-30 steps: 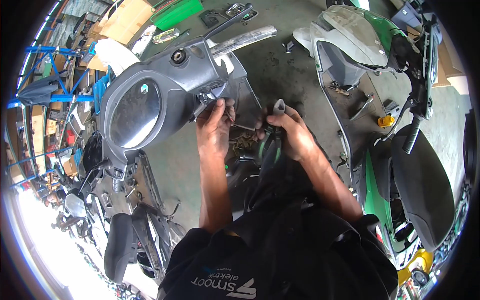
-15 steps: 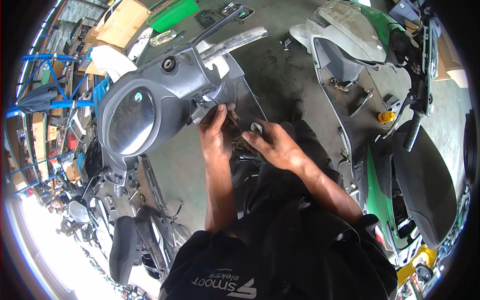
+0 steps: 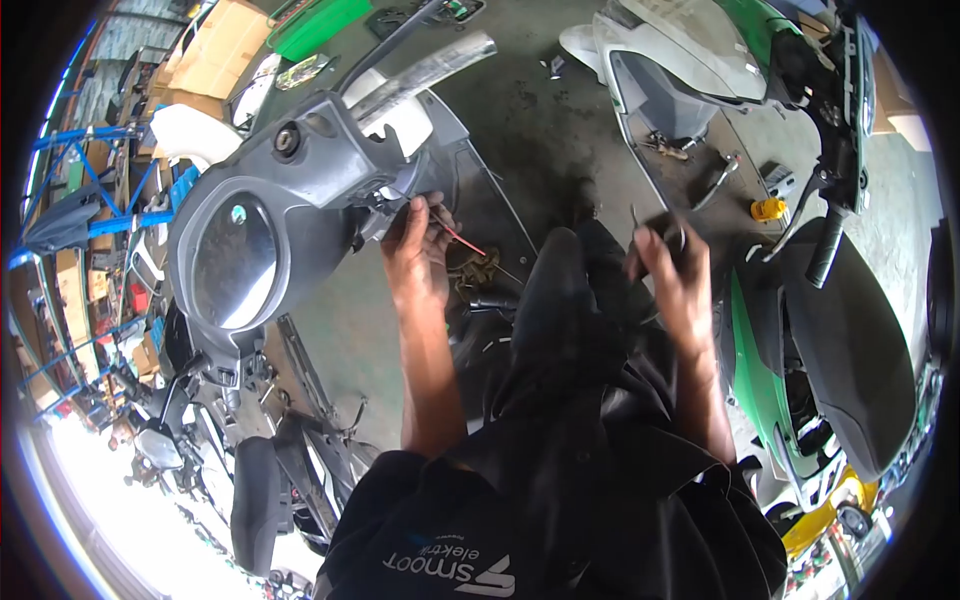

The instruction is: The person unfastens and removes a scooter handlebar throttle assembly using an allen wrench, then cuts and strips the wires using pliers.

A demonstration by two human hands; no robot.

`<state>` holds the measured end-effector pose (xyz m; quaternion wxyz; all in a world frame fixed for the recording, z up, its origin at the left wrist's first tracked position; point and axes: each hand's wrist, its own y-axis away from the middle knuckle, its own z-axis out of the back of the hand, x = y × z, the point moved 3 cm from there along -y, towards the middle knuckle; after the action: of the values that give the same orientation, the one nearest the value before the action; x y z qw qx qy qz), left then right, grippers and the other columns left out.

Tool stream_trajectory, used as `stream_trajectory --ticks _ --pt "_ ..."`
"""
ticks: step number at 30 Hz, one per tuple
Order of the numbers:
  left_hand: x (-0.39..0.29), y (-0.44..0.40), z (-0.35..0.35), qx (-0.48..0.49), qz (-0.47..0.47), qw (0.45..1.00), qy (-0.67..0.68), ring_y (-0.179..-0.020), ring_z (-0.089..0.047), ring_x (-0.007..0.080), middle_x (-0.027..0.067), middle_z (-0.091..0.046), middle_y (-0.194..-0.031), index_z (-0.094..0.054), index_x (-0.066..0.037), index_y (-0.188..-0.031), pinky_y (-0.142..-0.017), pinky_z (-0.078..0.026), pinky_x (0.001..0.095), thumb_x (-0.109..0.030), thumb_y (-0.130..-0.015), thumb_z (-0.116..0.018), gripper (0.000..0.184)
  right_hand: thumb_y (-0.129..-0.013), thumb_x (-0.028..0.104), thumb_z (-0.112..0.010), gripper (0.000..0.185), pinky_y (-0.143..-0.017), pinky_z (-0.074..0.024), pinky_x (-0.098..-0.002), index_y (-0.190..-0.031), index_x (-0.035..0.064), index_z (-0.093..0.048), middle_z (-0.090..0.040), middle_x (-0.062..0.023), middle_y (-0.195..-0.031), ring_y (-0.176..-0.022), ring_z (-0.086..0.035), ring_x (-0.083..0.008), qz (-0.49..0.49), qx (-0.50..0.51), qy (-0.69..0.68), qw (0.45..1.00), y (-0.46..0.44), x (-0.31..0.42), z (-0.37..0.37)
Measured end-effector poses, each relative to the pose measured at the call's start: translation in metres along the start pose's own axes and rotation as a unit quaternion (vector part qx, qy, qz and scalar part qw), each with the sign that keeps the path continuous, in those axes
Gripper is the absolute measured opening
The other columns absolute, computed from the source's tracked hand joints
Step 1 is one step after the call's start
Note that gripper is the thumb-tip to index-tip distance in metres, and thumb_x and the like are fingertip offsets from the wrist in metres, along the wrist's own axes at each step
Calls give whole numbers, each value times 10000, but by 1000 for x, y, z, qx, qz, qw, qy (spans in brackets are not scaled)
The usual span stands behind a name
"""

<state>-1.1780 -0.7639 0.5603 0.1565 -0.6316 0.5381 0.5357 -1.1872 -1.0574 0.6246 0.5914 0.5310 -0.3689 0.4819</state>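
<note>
My left hand [image 3: 418, 255] is closed beside the grey handlebar cover [image 3: 330, 150] of a scooter, close to its lower right edge. From its pinched fingers a thin red wire [image 3: 465, 240] sticks out to the right. Off to the right, above my leg, my right hand [image 3: 675, 275] is slightly blurred and curled around a slim hand tool [image 3: 634, 216]. The tool's thin tip points up past the fingers; its exact kind does not show. A round dark headlight panel [image 3: 236, 262] faces left on the cover.
A green and white scooter [image 3: 690, 60] stands at the right, a yellow container [image 3: 768, 209] on its floorboard. A bare metal handlebar tube [image 3: 425, 80] projects from the grey cover. Parts and cardboard boxes [image 3: 215, 55] crowd the blue shelving [image 3: 90, 215] at the left.
My right hand has moved away to the right with the tool, out from beside my left hand. The red wire at my left fingers now shows plainly. The whole view has shifted slightly.
</note>
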Motion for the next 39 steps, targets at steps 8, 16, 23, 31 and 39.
stream_trajectory --ticks 8,16,23,31,39 --pt "-8 2 -11 57 8 998 -33 -752 -604 176 81 -622 -847 -619 39 -1112 -718 -504 325 -222 -934 -642 317 -910 191 -634 292 -617 -508 -354 -1105 14 -510 -659 -166 -894 -703 -659 -249 -137 -10 87 987 -34 -91 47" --pt "-15 2 -18 111 5 993 -43 -784 -574 144 56 -604 -847 -668 39 -1052 -687 -470 286 -204 -916 -674 278 -957 249 -570 205 -768 -592 -439 -991 49 -600 -666 -162 -976 -916 -662 -294 -289 -59 -680 671 -15 -178 5" --pt "-31 9 -26 141 -22 988 -53 -807 -563 138 62 -615 -889 -651 61 -1068 -719 -459 287 -174 -924 -654 276 -871 224 -689 223 -608 -526 -307 -960 48 -585 -634 -74 -814 -666 -625 -194 -225 121 -404 878 -14 -21 -79" --pt "-43 21 -18 116 -3 990 -80 -790 -538 113 66 -647 -915 -645 46 -1067 -694 -428 256 -180 -907 -680 279 -875 141 -694 196 -657 -463 -264 -962 -27 -644 -620 -7 -781 -731 -529 -69 -32 218 -137 966 -21 28 -124" --pt "-52 25 0 135 24 972 -189 -714 -537 82 9 -597 -787 -630 -12 -969 -634 -431 231 -185 -890 -707 206 -865 48 -681 126 -739 -479 -258 -962 -12 -628 -642 -22 -854 -802 -551 -81 5 136 -190 972 -32 30 -123"
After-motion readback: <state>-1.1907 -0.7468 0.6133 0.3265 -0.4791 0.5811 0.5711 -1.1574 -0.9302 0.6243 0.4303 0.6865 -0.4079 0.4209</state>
